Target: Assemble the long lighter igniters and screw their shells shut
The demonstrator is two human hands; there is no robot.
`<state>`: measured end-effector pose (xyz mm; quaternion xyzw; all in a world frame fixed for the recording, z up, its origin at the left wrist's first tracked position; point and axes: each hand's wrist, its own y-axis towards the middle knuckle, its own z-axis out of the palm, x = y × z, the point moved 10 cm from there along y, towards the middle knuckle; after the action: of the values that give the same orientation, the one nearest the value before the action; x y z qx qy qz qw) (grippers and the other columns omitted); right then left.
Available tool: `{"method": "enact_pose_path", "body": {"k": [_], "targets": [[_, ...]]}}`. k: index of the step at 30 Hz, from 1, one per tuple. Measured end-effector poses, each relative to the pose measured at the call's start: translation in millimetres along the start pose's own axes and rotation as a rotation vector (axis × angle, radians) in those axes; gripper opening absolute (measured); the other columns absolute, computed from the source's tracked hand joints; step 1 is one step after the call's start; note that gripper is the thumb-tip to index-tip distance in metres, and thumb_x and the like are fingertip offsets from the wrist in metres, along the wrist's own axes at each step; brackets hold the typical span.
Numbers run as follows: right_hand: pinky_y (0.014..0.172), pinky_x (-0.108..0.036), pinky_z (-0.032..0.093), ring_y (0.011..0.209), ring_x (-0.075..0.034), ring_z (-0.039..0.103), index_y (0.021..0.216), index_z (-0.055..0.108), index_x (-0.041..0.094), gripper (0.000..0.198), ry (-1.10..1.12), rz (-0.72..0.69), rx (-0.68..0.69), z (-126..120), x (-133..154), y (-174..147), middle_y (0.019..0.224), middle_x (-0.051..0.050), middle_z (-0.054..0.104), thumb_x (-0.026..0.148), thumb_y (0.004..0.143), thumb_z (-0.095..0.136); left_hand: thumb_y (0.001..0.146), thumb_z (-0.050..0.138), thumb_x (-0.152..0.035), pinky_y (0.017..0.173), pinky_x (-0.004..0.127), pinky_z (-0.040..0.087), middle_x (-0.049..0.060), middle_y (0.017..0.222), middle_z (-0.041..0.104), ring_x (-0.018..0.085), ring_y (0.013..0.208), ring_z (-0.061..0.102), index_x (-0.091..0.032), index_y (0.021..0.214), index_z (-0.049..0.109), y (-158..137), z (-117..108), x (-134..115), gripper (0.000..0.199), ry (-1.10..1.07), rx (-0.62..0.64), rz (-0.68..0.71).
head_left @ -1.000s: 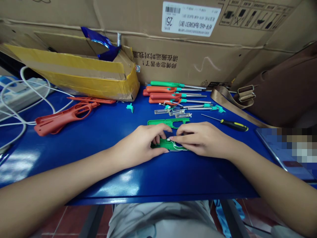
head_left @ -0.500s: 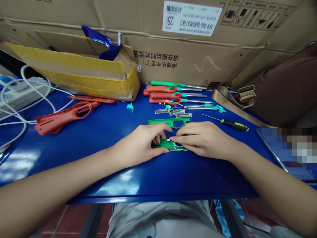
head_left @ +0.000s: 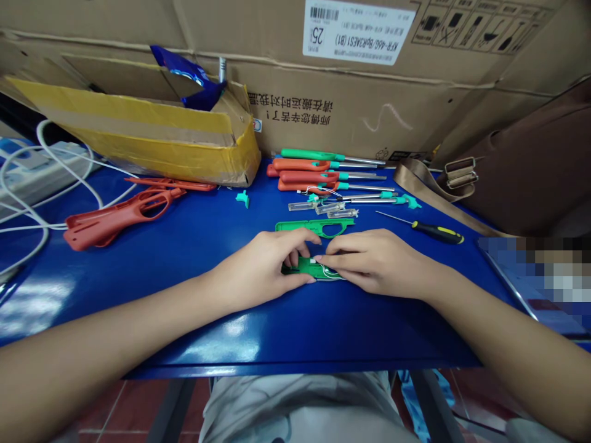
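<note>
My left hand is curled round the left end of a green lighter casing half, holding it low over the blue table. A small white piece with thin white wires lies in this casing half. My right hand covers the casing's right end, its fingers closed together and the fingertips at the white piece and wires. Just beyond both hands lies the other green casing half, with a trigger-guard opening. What sits under my right fingers is hidden.
Several assembled lighters lie behind, near clear fuel tanks and metal tubes. A screwdriver is at right, a turquoise trigger and red casings at left. A yellow-taped box and large carton border the back.
My right fingers have shifted very slightly at the white piece and wires, covering a bit more of the casing's right end. My left hand keeps its hold.
</note>
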<state>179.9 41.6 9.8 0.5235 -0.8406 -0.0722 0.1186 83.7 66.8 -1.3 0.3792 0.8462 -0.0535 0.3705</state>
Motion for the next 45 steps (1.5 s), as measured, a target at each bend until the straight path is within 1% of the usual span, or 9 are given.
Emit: {"method": "enact_pose_path", "body": {"k": [3, 7, 15, 19, 22, 26, 30, 37, 45], "targets": [[0.060, -0.027, 0.041, 0.075, -0.015, 0.063, 0.121, 0.073, 0.020, 0.030, -0.034, 0.010, 0.023, 1.8, 1.4, -0.2, 0.099, -0.005, 0.072, 0.020, 0.102, 0.050, 0.081, 0.082, -0.016, 0.063, 0.020, 0.050, -0.004, 0.085, 0.066, 0.010, 0.070, 0.062, -0.015, 0.120, 0.061, -0.8, 1.1, 1.6, 0.044, -0.009, 0.010, -0.023], [0.060, -0.027, 0.040, 0.072, -0.014, 0.059, 0.120, 0.073, 0.019, 0.030, -0.020, 0.014, 0.030, 1.4, 2.7, -0.1, 0.097, -0.005, 0.069, 0.019, 0.101, 0.050, 0.080, 0.082, -0.016, 0.063, 0.020, 0.050, -0.004, 0.085, 0.066, 0.010, 0.070, 0.061, -0.016, 0.118, 0.061, -1.0, 0.8, 1.2, 0.044, -0.007, 0.010, -0.031], [0.067, -0.030, 0.045, 0.082, -0.019, 0.061, 0.122, 0.072, 0.017, 0.034, -0.039, -0.032, 0.083, 6.9, 3.5, -1.0, 0.093, -0.009, 0.067, 0.018, 0.103, 0.044, 0.081, 0.082, -0.017, 0.062, 0.020, 0.050, -0.004, 0.086, 0.067, 0.010, 0.069, 0.061, -0.017, 0.118, 0.061, -1.0, 0.7, 1.5, 0.043, -0.025, 0.015, -0.027], [0.074, -0.030, 0.048, 0.090, -0.019, 0.063, 0.119, 0.073, 0.019, 0.033, 0.033, 0.016, 0.119, 7.2, 0.5, 0.6, 0.104, -0.009, 0.068, 0.019, 0.103, 0.045, 0.082, 0.081, -0.018, 0.065, 0.021, 0.051, -0.004, 0.086, 0.067, 0.010, 0.071, 0.062, -0.018, 0.117, 0.062, -1.9, 1.7, 1.4, 0.040, -0.016, 0.022, -0.029], [0.075, -0.030, 0.048, 0.091, -0.018, 0.065, 0.121, 0.073, 0.021, 0.031, 0.095, 0.090, 0.070, -0.5, -6.2, 1.6, 0.111, -0.008, 0.069, 0.021, 0.103, 0.048, 0.083, 0.080, -0.019, 0.069, 0.023, 0.053, -0.003, 0.087, 0.067, 0.011, 0.074, 0.064, -0.019, 0.117, 0.062, -2.0, 1.6, 1.3, 0.038, 0.005, 0.014, -0.029], [0.075, -0.031, 0.050, 0.090, -0.019, 0.065, 0.118, 0.076, 0.020, 0.031, 0.115, 0.111, 0.004, -12.0, -12.7, -1.0, 0.109, -0.009, 0.069, 0.019, 0.098, 0.052, 0.083, 0.080, -0.021, 0.070, 0.025, 0.055, -0.003, 0.089, 0.068, 0.012, 0.074, 0.065, -0.020, 0.120, 0.061, -2.1, 2.4, 3.2, 0.042, 0.023, 0.013, -0.036], [0.075, -0.032, 0.048, 0.090, -0.019, 0.062, 0.119, 0.076, 0.024, 0.030, 0.114, 0.088, 0.056, -12.5, -12.4, -3.3, 0.106, -0.008, 0.067, 0.022, 0.097, 0.055, 0.083, 0.080, -0.021, 0.071, 0.025, 0.055, -0.001, 0.096, 0.070, 0.012, 0.075, 0.065, -0.021, 0.121, 0.060, -2.7, 2.1, 3.4, 0.044, 0.025, 0.011, -0.033], [0.090, -0.042, 0.049, 0.105, -0.025, 0.057, 0.135, 0.067, 0.027, 0.037, 0.113, 0.042, 0.190, -0.7, 1.8, -0.2, 0.117, -0.012, 0.060, 0.037, 0.102, 0.052, 0.084, 0.079, -0.021, 0.069, 0.024, 0.054, -0.003, 0.088, 0.068, 0.012, 0.073, 0.065, -0.020, 0.120, 0.060, -1.4, 1.7, 2.0, 0.040, 0.012, 0.014, -0.031], [0.092, -0.045, 0.047, 0.108, -0.025, 0.053, 0.141, 0.061, 0.031, 0.040, 0.142, 0.060, 0.215, 7.6, -1.9, -1.4, 0.117, -0.012, 0.056, 0.038, 0.103, 0.052, 0.080, 0.082, -0.020, 0.063, 0.022, 0.053, -0.003, 0.088, 0.069, 0.010, 0.065, 0.062, -0.019, 0.117, 0.063, -1.6, 0.5, 8.2, 0.041, -0.045, 0.000, -0.093]]}}
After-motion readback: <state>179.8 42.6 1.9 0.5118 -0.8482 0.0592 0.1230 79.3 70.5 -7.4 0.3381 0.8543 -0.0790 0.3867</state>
